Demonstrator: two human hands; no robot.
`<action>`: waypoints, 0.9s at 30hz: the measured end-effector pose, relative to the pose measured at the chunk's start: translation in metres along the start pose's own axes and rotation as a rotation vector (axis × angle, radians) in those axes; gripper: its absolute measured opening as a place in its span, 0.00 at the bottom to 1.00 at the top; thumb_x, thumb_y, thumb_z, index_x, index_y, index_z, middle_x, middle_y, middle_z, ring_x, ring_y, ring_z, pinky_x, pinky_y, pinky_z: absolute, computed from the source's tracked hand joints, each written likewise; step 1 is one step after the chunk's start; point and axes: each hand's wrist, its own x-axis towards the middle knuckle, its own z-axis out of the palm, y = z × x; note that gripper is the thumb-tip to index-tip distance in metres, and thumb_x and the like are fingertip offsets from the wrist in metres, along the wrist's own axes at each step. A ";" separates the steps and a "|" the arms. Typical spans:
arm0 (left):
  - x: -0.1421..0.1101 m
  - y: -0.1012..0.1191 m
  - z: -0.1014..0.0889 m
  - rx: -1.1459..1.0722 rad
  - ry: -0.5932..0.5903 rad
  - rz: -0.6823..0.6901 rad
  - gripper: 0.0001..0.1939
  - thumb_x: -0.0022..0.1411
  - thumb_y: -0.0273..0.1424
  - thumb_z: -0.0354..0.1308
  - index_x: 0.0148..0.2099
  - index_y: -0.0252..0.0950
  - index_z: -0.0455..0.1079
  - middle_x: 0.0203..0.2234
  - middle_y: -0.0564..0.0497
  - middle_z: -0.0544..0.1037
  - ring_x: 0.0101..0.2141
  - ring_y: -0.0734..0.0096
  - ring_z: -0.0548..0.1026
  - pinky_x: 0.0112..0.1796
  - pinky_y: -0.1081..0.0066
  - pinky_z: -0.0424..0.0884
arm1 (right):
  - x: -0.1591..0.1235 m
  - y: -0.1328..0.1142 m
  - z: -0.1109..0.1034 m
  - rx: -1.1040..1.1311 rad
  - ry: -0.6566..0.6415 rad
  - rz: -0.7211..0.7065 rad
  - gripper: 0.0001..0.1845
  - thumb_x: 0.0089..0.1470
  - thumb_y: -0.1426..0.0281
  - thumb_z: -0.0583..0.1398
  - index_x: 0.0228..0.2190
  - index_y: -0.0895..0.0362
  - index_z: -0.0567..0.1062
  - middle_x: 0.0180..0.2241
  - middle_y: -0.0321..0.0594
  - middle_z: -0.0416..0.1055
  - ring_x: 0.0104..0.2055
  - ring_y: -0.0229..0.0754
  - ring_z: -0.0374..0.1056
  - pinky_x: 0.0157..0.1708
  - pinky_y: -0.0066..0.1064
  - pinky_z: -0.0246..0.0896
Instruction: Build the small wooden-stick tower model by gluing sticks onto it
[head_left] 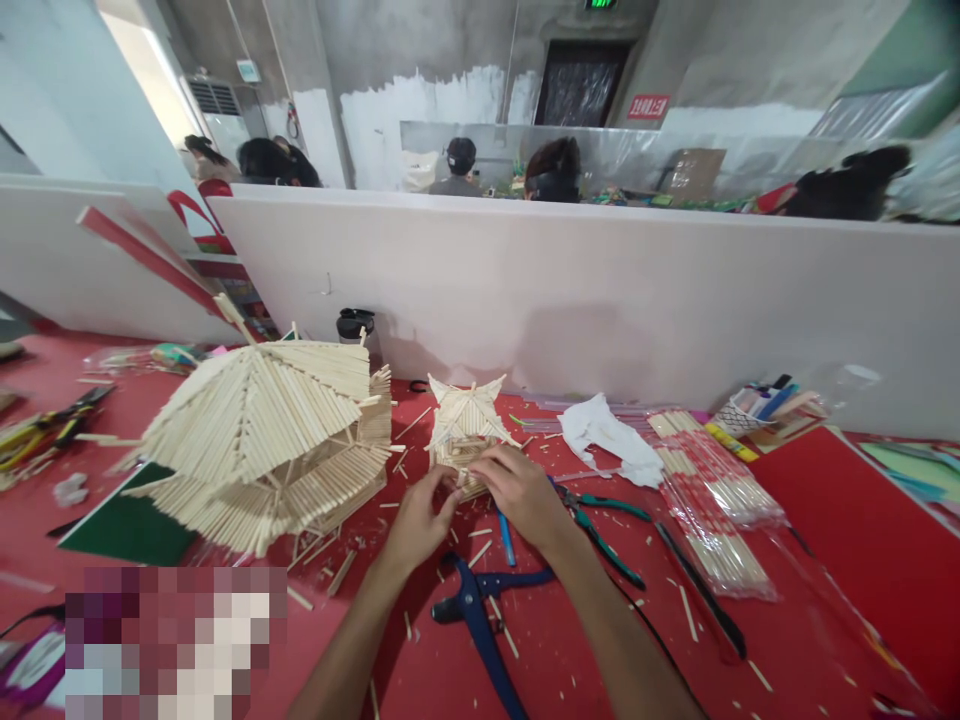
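A small pavilion model of thin wooden sticks (470,412), with upturned roof corners, stands on the red table in front of me. Both my hands are at its near side. My left hand (425,513) has thumb and fingers pinched close together at the lower front; what is between them is too small to name. My right hand (517,490) bends over the model's right front with its fingertips drawn in, and I cannot make out what they hold. Just below my hands lie a blue pen-like tool (506,538) and a blue-handled cutter (480,610).
A larger stick pavilion (262,430) stands at left. Right are green-handled pliers (607,530), a crumpled white cloth (611,440), bagged sticks (712,500) and a pen holder (750,405). A white partition (600,290) rises behind; several people sit beyond it. Stick scraps litter the table.
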 end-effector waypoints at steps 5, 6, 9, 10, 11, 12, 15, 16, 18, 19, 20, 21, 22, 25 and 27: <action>0.000 -0.003 -0.001 0.029 -0.023 0.013 0.06 0.67 0.33 0.55 0.44 0.37 0.69 0.34 0.51 0.77 0.37 0.66 0.75 0.42 0.67 0.69 | 0.001 0.002 0.002 -0.021 0.013 -0.027 0.12 0.66 0.75 0.55 0.42 0.54 0.78 0.38 0.43 0.73 0.41 0.43 0.71 0.42 0.34 0.70; 0.000 -0.003 -0.001 0.030 -0.023 0.014 0.06 0.67 0.33 0.55 0.44 0.37 0.69 0.34 0.51 0.77 0.36 0.67 0.75 0.42 0.67 0.69 | 0.001 0.003 0.002 -0.020 0.019 -0.035 0.12 0.66 0.75 0.54 0.42 0.54 0.78 0.38 0.43 0.73 0.41 0.43 0.71 0.42 0.34 0.70; 0.001 -0.001 -0.001 0.016 -0.025 0.019 0.05 0.67 0.32 0.55 0.43 0.37 0.68 0.33 0.51 0.77 0.36 0.67 0.75 0.42 0.68 0.70 | 0.001 0.003 0.003 -0.012 0.023 -0.040 0.13 0.66 0.75 0.54 0.42 0.54 0.79 0.38 0.43 0.73 0.41 0.43 0.71 0.43 0.34 0.70; 0.001 -0.001 -0.001 0.011 -0.025 0.022 0.05 0.67 0.32 0.55 0.43 0.37 0.68 0.33 0.51 0.77 0.36 0.66 0.75 0.42 0.67 0.70 | 0.001 0.003 0.004 -0.009 0.021 -0.039 0.14 0.66 0.75 0.54 0.43 0.53 0.79 0.38 0.43 0.73 0.41 0.43 0.70 0.43 0.34 0.70; 0.001 -0.001 -0.001 0.008 -0.023 0.024 0.05 0.66 0.32 0.55 0.42 0.37 0.68 0.33 0.51 0.77 0.36 0.66 0.75 0.41 0.67 0.70 | 0.001 0.003 0.004 -0.008 0.022 -0.041 0.14 0.66 0.75 0.54 0.44 0.53 0.79 0.38 0.42 0.73 0.41 0.43 0.70 0.43 0.34 0.70; 0.001 -0.001 -0.001 0.007 -0.020 0.026 0.05 0.66 0.32 0.55 0.42 0.37 0.68 0.33 0.51 0.77 0.36 0.66 0.75 0.41 0.67 0.70 | 0.001 0.003 0.004 -0.008 0.025 -0.044 0.14 0.66 0.75 0.54 0.44 0.53 0.79 0.37 0.42 0.73 0.41 0.43 0.70 0.42 0.34 0.70; 0.001 -0.001 0.000 0.014 -0.020 0.030 0.05 0.67 0.32 0.55 0.43 0.37 0.68 0.33 0.50 0.77 0.36 0.66 0.75 0.41 0.66 0.70 | 0.000 0.004 0.004 -0.018 0.037 -0.062 0.14 0.67 0.74 0.54 0.45 0.53 0.79 0.37 0.42 0.73 0.41 0.43 0.70 0.42 0.34 0.70; 0.000 -0.002 0.000 0.014 -0.023 0.031 0.05 0.67 0.33 0.55 0.43 0.37 0.68 0.33 0.50 0.77 0.36 0.66 0.75 0.42 0.66 0.70 | 0.000 0.004 0.004 -0.024 0.040 -0.067 0.14 0.67 0.74 0.54 0.45 0.54 0.79 0.37 0.42 0.73 0.41 0.43 0.70 0.42 0.34 0.70; 0.000 -0.002 0.000 0.012 -0.029 0.032 0.05 0.67 0.32 0.55 0.43 0.37 0.68 0.33 0.50 0.77 0.36 0.66 0.75 0.42 0.67 0.70 | -0.001 0.004 0.005 -0.042 0.042 -0.080 0.13 0.67 0.74 0.54 0.44 0.54 0.79 0.37 0.43 0.74 0.41 0.43 0.70 0.42 0.34 0.69; 0.000 -0.002 -0.001 0.011 -0.031 0.034 0.05 0.67 0.32 0.55 0.44 0.37 0.68 0.34 0.50 0.77 0.36 0.66 0.75 0.41 0.67 0.70 | -0.001 0.004 0.005 -0.051 0.042 -0.084 0.14 0.67 0.74 0.54 0.44 0.55 0.79 0.37 0.43 0.74 0.41 0.43 0.70 0.42 0.34 0.69; 0.001 -0.001 -0.001 0.010 -0.033 0.037 0.05 0.67 0.32 0.54 0.44 0.37 0.68 0.34 0.50 0.77 0.36 0.66 0.75 0.41 0.67 0.70 | -0.001 0.004 0.005 -0.060 0.041 -0.086 0.14 0.67 0.74 0.54 0.44 0.55 0.79 0.37 0.43 0.74 0.41 0.43 0.70 0.42 0.34 0.69; 0.001 -0.001 -0.001 0.012 -0.034 0.039 0.05 0.67 0.32 0.54 0.44 0.37 0.68 0.33 0.50 0.77 0.36 0.66 0.75 0.41 0.67 0.70 | -0.001 0.004 0.005 -0.066 0.039 -0.090 0.14 0.67 0.75 0.54 0.45 0.54 0.79 0.37 0.43 0.74 0.41 0.43 0.70 0.42 0.35 0.69; 0.001 -0.001 -0.001 0.014 -0.035 0.040 0.05 0.67 0.32 0.54 0.43 0.38 0.68 0.33 0.50 0.77 0.36 0.66 0.75 0.41 0.66 0.70 | -0.001 0.004 0.005 -0.069 0.039 -0.092 0.14 0.67 0.75 0.54 0.45 0.54 0.79 0.37 0.43 0.74 0.41 0.43 0.70 0.41 0.35 0.69; 0.001 0.000 -0.002 0.028 -0.043 0.033 0.04 0.67 0.32 0.54 0.43 0.38 0.67 0.33 0.50 0.77 0.36 0.66 0.75 0.41 0.67 0.70 | -0.003 0.007 0.004 -0.055 0.051 -0.094 0.14 0.67 0.74 0.55 0.47 0.53 0.78 0.38 0.43 0.74 0.41 0.43 0.70 0.42 0.34 0.70; 0.001 -0.001 -0.001 0.039 -0.042 0.022 0.05 0.67 0.32 0.54 0.44 0.38 0.67 0.34 0.50 0.76 0.36 0.66 0.75 0.41 0.66 0.70 | -0.004 0.010 0.001 -0.052 0.052 -0.086 0.14 0.67 0.73 0.56 0.48 0.53 0.77 0.39 0.43 0.75 0.42 0.43 0.71 0.43 0.35 0.70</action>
